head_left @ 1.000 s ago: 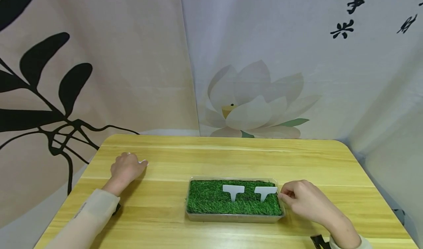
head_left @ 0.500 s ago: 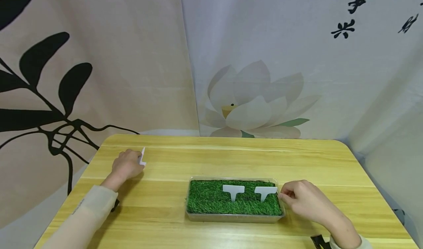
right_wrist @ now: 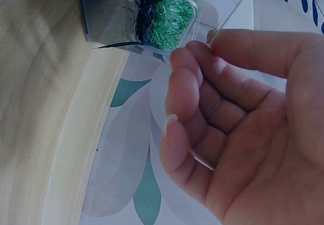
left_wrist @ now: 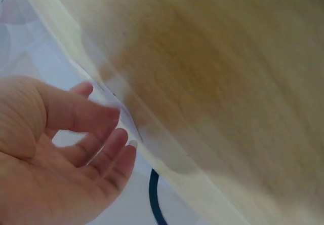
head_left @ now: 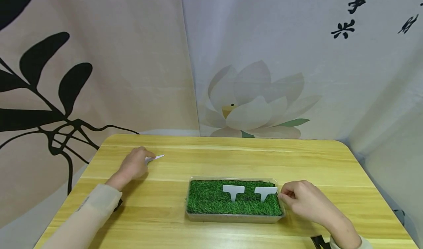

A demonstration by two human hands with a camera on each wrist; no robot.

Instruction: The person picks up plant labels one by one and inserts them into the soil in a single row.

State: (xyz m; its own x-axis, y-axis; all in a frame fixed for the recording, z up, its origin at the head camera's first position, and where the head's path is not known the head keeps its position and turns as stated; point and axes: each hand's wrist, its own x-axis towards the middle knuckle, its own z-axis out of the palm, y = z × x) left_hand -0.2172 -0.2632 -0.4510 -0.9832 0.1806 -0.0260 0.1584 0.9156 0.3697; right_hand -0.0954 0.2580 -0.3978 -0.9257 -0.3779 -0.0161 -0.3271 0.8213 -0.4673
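My left hand (head_left: 133, 165) is over the far left of the wooden table, pinching a white plant label (head_left: 159, 157) between thumb and fingers. In the left wrist view the pale label (left_wrist: 129, 117) runs along the fingertips, partly hidden by the thumb. Near the table's middle sits a clear plastic box (head_left: 231, 218) filled with green artificial grass (head_left: 206, 199). Two white T-shaped plant labels, one central (head_left: 233, 188) and one at the right (head_left: 266, 190), stand upright in the grass. My right hand (head_left: 307, 202) pinches the box's right rim, and the right wrist view shows thumb and forefinger on that edge.
The light wooden table (head_left: 165, 212) has rounded far corners. Behind it hangs a pale curtain (head_left: 148, 76) printed with a lotus, dark leaves and black characters. A black strap (head_left: 320, 241) shows at the right wrist.
The label came into view in my left hand, first pointing upward, then turned to point right. That hand shifted slightly right and away. My right hand and the box have stayed put.
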